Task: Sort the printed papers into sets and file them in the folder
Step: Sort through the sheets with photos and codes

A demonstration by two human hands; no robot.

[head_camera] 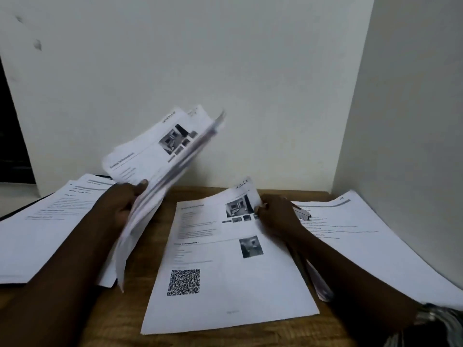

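Observation:
My left hand (125, 204) grips a thick bundle of printed papers (160, 156), lifted and tilted above the wooden desk; the top page shows a photo and text, blurred. My right hand (275, 214) pinches the upper right corner of a single printed sheet (225, 271) with photos and a QR code, lying flat in the middle of the desk, its corner curled up. A pile of printed papers (40, 234) lies at the left on a dark folder (15, 212). Another pile of papers (363, 234) lies at the right.
The wooden desk (105, 321) stands in a corner, with a white wall (225, 58) behind and another at the right. A dark object (304, 213), partly hidden behind my right hand, rests on the right pile. A dark opening is at the far left.

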